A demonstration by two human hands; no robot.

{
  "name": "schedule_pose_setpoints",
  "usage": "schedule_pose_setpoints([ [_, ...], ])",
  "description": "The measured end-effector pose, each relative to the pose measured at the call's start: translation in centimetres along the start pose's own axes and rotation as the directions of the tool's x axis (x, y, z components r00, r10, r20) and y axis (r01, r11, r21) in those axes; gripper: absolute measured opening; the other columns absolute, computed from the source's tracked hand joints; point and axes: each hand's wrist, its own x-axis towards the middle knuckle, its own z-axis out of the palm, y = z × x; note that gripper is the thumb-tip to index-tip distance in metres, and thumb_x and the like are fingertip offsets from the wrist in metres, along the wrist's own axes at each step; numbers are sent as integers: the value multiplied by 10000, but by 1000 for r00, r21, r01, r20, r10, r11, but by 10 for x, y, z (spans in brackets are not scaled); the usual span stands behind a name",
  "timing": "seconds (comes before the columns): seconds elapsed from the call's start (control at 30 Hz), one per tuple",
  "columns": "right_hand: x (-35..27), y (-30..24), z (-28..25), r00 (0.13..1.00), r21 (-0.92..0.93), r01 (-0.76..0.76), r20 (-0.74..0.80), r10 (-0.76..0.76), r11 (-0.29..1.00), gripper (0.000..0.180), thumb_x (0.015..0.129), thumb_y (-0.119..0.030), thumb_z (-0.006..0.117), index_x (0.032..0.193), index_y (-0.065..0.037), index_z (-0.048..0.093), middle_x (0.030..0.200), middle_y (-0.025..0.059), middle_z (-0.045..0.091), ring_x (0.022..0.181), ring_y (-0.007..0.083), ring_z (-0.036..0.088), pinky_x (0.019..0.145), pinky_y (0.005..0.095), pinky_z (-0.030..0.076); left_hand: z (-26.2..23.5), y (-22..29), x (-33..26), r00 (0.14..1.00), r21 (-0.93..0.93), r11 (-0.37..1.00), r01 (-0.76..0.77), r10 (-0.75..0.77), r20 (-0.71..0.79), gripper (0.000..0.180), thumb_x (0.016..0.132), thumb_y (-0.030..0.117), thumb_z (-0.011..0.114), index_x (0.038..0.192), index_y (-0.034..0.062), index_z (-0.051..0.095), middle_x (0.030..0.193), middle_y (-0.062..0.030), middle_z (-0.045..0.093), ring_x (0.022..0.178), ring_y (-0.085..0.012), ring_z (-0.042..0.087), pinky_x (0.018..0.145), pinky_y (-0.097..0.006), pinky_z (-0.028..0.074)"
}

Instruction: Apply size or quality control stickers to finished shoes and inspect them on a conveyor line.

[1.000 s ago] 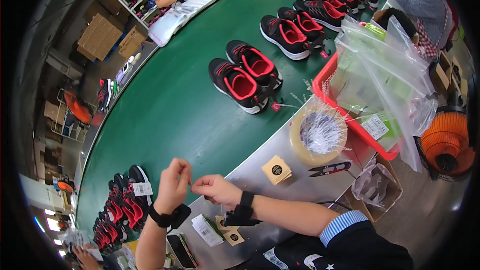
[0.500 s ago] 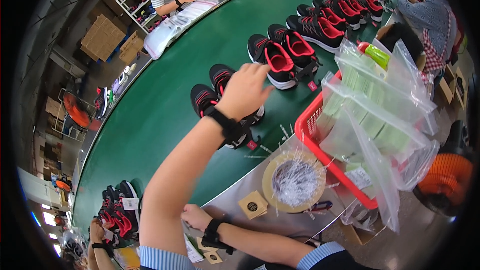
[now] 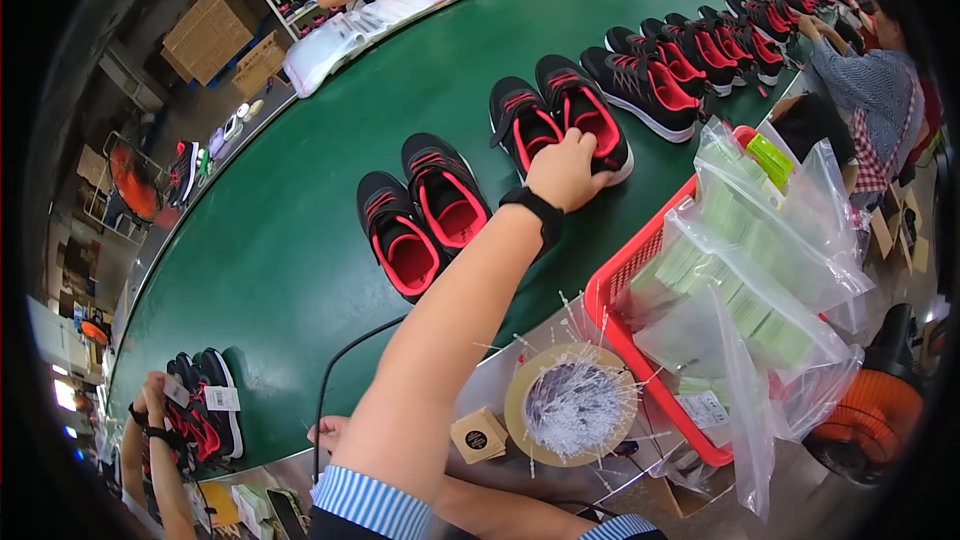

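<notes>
My left hand [image 3: 568, 172] reaches across the green table, its fingers closed over the adjoining collars of two black sneakers with red lining, the left sneaker [image 3: 520, 120] and the right sneaker [image 3: 580, 110]. Nearer to me stands another such pair, made up of one sneaker [image 3: 395, 235] and its mate [image 3: 445, 190], toes pointing away. Below, my right hand [image 3: 332, 432] is at the table's near edge beside a black cable [image 3: 330, 370]. Its fingers are curled together, with the contents too small to make out; my left forearm covers much of that arm.
A tape roll [image 3: 520, 410] filled with clear plastic fasteners stands by brown cards [image 3: 478, 435] and a red basket [image 3: 625, 280] of bagged green papers. More sneakers [image 3: 650, 90] line the far right. Co-workers' hands [image 3: 150, 405] handle tagged sneakers at left; others work opposite and right.
My left hand has moved right and away from the nearer pair of sneakers to the farther pair. My right hand has shifted left, behind my left forearm. The whole view has turned slightly.
</notes>
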Motion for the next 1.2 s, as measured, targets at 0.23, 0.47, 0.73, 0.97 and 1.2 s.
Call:
schedule_pose_setpoints([
  [0.23,-7,7,1,967,-217,218,180,-181,951,173,837,-164,561,918,-11,566,809,84,625,794,218,571,720,337,446,-37,-23,-102,996,149,985,-87,91,-16,378,760,334,613,895,11,468,865,-144,497,665,-301,580,547,-370,477],
  [0.47,1,-20,-6,694,346,-718,416,587,604,70,837,-147,567,890,-107,547,709,-35,541,451,27,393,373,183,245,-103,-59,-225,999,198,980,-36,41,-19,378,762,346,621,866,12,477,805,-125,510,604,-291,576,500,-357,473],
  [0.73,0,-46,3,749,282,-661,190,635,695,101,814,-180,631,860,-116,568,600,-62,516,377,4,337,339,169,186,-173,-117,-391,945,327,887,326,-317,-81,403,767,385,603,869,23,460,825,-134,534,616,-306,584,511,-391,465],
  [0.97,36,-74,15,949,83,-306,-50,310,948,104,807,-165,633,854,-78,603,645,-63,547,437,-9,385,363,159,233,-192,-120,-458,956,320,909,265,-292,37,433,765,405,593,926,13,505,939,-107,546,660,-286,585,583,-382,471],
  [1.2,109,-114,14,979,-70,-133,-162,120,989,110,794,-141,636,854,-55,604,614,-66,505,409,-1,341,339,171,206,-217,-120,-417,910,366,835,412,-395,-123,411,780,373,576,961,4,560,916,-139,592,868,-306,542,719,-383,459],
])
